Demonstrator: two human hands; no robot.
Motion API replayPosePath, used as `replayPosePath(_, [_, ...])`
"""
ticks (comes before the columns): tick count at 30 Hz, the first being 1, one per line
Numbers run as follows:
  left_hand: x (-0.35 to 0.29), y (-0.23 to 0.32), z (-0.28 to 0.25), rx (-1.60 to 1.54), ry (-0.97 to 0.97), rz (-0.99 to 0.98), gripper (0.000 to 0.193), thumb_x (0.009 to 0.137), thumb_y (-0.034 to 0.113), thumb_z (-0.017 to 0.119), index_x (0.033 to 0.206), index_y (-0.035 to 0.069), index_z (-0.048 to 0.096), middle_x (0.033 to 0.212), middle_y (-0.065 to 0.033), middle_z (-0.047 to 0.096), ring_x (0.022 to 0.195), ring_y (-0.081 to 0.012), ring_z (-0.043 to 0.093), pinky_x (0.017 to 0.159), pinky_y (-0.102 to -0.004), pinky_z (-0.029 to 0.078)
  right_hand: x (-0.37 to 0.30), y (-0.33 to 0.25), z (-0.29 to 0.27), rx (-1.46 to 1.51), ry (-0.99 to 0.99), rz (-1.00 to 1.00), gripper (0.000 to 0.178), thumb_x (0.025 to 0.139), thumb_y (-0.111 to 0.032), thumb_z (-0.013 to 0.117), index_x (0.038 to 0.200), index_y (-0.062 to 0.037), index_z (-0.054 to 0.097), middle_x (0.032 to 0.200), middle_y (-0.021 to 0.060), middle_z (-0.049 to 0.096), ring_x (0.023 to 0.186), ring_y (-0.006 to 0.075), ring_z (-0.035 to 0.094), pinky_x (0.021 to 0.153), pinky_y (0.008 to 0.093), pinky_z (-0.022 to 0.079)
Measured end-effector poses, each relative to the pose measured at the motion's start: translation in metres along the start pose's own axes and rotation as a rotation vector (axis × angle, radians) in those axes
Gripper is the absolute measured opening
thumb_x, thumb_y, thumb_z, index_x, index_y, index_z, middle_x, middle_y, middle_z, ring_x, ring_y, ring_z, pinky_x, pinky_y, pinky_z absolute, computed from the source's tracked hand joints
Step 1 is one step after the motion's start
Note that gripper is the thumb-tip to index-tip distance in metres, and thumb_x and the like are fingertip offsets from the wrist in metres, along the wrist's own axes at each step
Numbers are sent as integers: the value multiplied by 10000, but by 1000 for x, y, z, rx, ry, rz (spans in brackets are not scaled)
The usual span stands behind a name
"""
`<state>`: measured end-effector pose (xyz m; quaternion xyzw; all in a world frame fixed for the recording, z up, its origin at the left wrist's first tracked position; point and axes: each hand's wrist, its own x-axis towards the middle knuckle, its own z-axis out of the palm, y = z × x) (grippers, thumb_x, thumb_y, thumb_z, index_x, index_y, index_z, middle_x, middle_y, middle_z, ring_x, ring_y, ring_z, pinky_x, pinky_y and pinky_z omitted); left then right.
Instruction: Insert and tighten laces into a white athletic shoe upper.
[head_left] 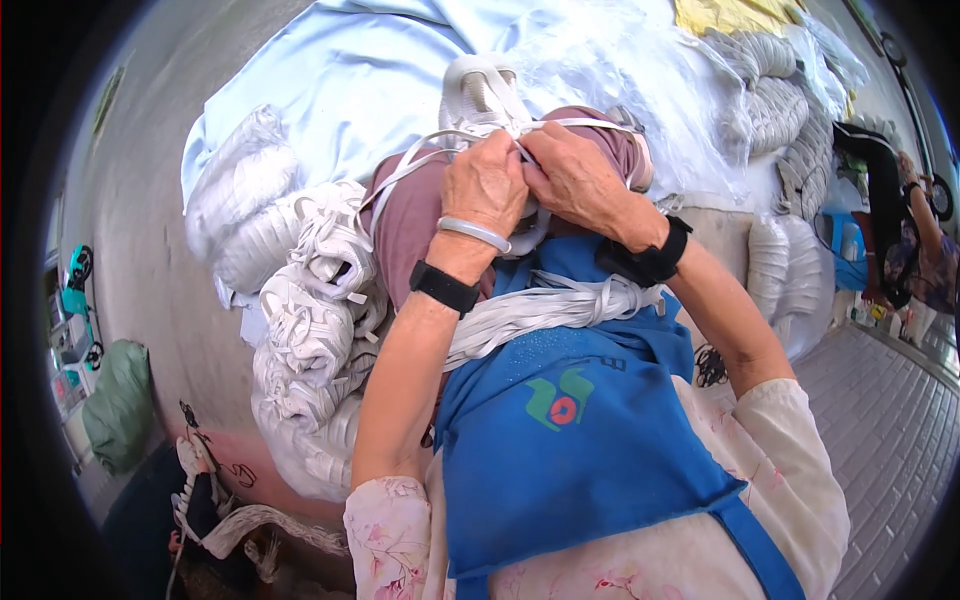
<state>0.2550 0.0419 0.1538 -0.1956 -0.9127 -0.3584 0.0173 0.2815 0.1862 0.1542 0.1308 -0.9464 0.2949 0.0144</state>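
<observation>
A white sneaker point(480, 88) is upright between my knees, its toe pointing away from me. Over its top, my left hand point(484, 185) and my right hand point(578, 172) are close together, fingers closed in a pinch. Both grip a white shoelace point(590, 122), whose loose lengths run out to either side across my thighs. My hands hide most of the sneaker's tongue and eyelets. On my lap, over the blue apron point(590, 400), lies a thick bundle of white shoelaces point(560, 303), tied near its right end.
Several white sneakers point(308, 325) are piled by my left leg, near a plastic-wrapped bundle point(250, 165). Light blue cloth point(350, 85) and clear plastic cover the surface ahead. More wrapped shoe bundles point(775, 110) lie at right. Another person point(920, 240) is at the far right, beside a blue stool point(848, 245).
</observation>
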Motion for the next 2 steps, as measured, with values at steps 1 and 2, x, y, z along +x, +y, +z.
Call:
replayPosePath(1, [-3, -1, -1, -63, 5, -27, 141, 829, 180, 583, 823, 40, 596, 746, -185, 628, 738, -399, 606, 638, -449, 475, -1, -3, 0, 52, 58, 0, 219, 782, -143, 592, 943, 3, 569, 867, 204, 554, 782, 359, 578, 675, 411, 483])
replayPosePath(2, [-2, 0, -1, -130, 11, -47, 146, 830, 183, 587, 822, 38, 597, 736, -188, 625, 739, -400, 607, 639, -454, 473, -2, -4, -3, 101, 117, 3, 311, 766, -189, 621, 1011, -1, 583, 887, 222, 556, 776, 365, 600, 674, 418, 502])
